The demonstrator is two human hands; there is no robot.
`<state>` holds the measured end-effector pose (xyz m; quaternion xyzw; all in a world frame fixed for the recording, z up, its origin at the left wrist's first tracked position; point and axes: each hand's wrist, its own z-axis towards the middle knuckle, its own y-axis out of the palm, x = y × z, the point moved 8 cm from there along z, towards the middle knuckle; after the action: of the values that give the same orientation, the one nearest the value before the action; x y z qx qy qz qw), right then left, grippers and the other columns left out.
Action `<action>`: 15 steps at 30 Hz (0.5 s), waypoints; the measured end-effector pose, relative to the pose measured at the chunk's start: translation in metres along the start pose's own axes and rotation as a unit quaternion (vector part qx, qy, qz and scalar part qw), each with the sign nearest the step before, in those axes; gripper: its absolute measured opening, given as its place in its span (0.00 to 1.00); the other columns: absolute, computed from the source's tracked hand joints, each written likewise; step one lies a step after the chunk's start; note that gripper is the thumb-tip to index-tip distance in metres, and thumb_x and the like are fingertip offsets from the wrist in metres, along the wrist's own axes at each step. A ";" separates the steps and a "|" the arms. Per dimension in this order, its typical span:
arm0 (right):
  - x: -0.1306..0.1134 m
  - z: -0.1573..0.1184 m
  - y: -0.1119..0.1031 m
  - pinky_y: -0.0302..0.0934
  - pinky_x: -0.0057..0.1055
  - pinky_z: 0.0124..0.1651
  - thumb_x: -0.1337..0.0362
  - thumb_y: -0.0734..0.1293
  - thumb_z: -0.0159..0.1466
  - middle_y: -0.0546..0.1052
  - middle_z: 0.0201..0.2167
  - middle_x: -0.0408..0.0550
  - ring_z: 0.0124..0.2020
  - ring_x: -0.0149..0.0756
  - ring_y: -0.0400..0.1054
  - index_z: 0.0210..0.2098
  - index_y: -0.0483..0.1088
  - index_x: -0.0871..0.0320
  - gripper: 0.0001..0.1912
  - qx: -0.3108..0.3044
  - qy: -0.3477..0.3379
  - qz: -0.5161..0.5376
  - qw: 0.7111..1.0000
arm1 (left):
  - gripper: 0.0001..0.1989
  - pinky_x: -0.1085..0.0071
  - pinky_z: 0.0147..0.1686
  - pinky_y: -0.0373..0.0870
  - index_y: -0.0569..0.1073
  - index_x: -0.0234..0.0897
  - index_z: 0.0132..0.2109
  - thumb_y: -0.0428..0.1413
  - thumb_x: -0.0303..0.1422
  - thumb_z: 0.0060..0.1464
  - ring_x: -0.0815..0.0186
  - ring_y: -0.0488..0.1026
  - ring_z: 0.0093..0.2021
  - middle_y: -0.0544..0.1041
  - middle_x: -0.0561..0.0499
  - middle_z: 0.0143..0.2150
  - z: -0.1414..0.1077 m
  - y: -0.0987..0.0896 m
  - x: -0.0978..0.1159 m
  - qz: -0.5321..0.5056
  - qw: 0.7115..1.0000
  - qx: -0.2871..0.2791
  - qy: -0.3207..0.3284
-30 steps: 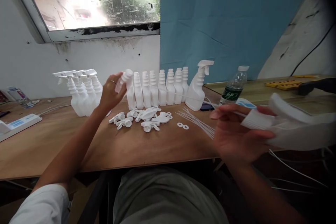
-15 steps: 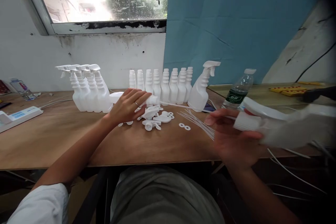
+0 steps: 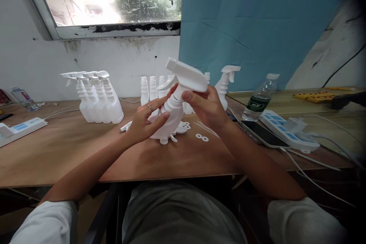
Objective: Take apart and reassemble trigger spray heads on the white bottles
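A white spray bottle (image 3: 174,116) leans over the middle of the table with a white trigger head (image 3: 190,76) on its neck. My left hand (image 3: 145,120) is wrapped round the bottle's upper body from the left. From the right, my right hand (image 3: 206,106) grips the trigger head near the collar, thumb in front. Whether the head is fully seated on the neck cannot be told. Under the bottle, loose white trigger parts (image 3: 173,138) lie partly hidden. Two white washers (image 3: 202,137) and some thin white tubes (image 3: 210,129) lie beside them.
Several bottles with trigger heads (image 3: 100,101) stand at the left. A row of headless bottles (image 3: 144,90) is behind my hands, with one more complete bottle (image 3: 230,72) at its right. Further right are a water bottle (image 3: 259,101), a phone (image 3: 264,134) and a power strip (image 3: 288,133).
My right hand has swung in from the right with the trigger head. My left hand has moved slightly right and now holds the bottle raised and tilted, where before it lay low.
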<state>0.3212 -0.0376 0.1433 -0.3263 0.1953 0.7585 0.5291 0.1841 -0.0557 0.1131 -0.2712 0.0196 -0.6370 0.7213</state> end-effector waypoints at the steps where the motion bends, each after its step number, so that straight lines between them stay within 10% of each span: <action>1: 0.000 0.001 0.003 0.69 0.41 0.50 0.49 0.73 0.55 0.79 0.38 0.48 0.47 0.44 0.73 0.39 0.75 0.56 0.20 -0.003 0.002 0.008 1.000 | 0.21 0.61 0.49 0.68 0.68 0.40 0.60 0.54 0.34 0.60 0.59 0.72 0.48 0.76 0.44 0.50 -0.001 0.000 -0.003 -0.014 1.000 0.002 -0.014; 15: 0.019 -0.003 0.028 0.70 0.38 0.41 0.52 0.68 0.60 0.77 0.31 0.49 0.40 0.42 0.73 0.31 0.74 0.59 0.15 -0.063 0.054 0.125 0.989 | 0.23 0.61 0.49 0.74 0.67 0.42 0.61 0.53 0.40 0.61 0.55 0.70 0.58 0.70 0.42 0.60 -0.010 0.022 -0.016 -0.117 0.987 -0.032 -0.110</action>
<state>0.2919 -0.0364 0.1266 -0.3724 0.2151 0.8106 0.3975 0.1975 -0.0438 0.0905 -0.3628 -0.0710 -0.6824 0.6306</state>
